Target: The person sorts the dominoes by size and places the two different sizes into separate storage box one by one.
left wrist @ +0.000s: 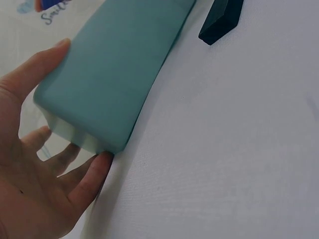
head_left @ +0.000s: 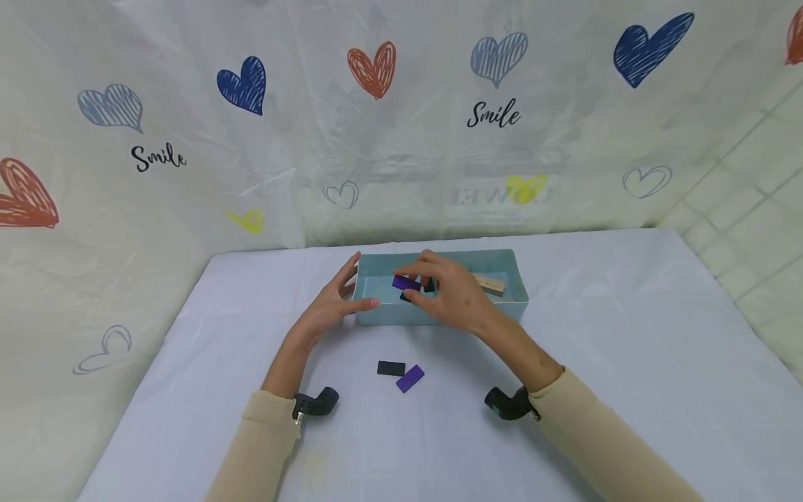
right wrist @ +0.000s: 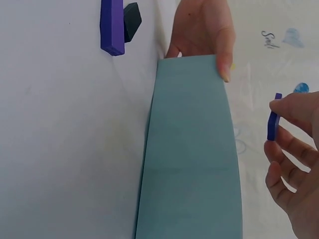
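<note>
A long light-blue box stands near the far edge of the table. My left hand holds its left end, thumb at the near rim and fingers spread along the end wall. Over the box's open top, my right hand pinches a purple domino-like block between thumb and fingertips. Inside lie a dark block, partly hidden by that hand, and a pale wooden block at the right. Another dark piece shows under the purple block.
In front of the box, a black block and a second purple block lie close together on the white tablecloth. A hanging sheet printed with hearts stands behind the table. Each wrist carries a black camera mount.
</note>
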The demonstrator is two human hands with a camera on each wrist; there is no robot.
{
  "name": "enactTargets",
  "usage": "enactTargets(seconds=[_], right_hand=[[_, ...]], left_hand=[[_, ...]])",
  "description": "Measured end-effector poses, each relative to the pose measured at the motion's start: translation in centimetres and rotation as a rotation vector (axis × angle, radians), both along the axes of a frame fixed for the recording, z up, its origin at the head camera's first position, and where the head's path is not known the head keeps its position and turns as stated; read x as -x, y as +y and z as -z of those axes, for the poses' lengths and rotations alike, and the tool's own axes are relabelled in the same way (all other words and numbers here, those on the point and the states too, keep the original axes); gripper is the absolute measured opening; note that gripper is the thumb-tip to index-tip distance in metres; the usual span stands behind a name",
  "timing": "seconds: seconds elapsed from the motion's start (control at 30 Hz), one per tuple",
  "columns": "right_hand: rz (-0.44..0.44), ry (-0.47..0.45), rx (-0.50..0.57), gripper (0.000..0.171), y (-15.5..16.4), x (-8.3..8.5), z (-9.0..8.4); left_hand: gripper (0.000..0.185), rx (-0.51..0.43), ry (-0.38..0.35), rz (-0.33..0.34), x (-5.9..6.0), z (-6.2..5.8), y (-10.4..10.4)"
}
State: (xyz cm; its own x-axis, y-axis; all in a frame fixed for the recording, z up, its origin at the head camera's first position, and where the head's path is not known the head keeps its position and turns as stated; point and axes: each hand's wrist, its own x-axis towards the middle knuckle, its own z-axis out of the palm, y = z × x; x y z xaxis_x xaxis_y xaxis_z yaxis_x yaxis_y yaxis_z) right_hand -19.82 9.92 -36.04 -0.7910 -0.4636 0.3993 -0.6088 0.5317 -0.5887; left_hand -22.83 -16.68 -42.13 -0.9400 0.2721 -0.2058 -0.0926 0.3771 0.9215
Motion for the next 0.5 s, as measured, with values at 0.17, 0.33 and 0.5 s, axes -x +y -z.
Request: enactTargets(seconds=[0.17, 0.33, 0.5], right_hand=[[-0.003, -0.015, 0.001, 0.031, 0.06, 0.32, -0.03], [-0.004, -0.03, 0.008, 0.032, 0.09, 0.56, -0.07], [0.008, -0.05, 0.002, 0.033, 0.13, 0.86, 0.06]], left_hand=[[0.102, -0.007, 0.007, 0.001, 0.07, 0.02, 0.02], [0.102, -0.007, 0.003, 0.0, 0.08, 0.04, 0.0], [0.101, -0.01, -0.006, -0.004, 0.18, 0.16, -0.01]])
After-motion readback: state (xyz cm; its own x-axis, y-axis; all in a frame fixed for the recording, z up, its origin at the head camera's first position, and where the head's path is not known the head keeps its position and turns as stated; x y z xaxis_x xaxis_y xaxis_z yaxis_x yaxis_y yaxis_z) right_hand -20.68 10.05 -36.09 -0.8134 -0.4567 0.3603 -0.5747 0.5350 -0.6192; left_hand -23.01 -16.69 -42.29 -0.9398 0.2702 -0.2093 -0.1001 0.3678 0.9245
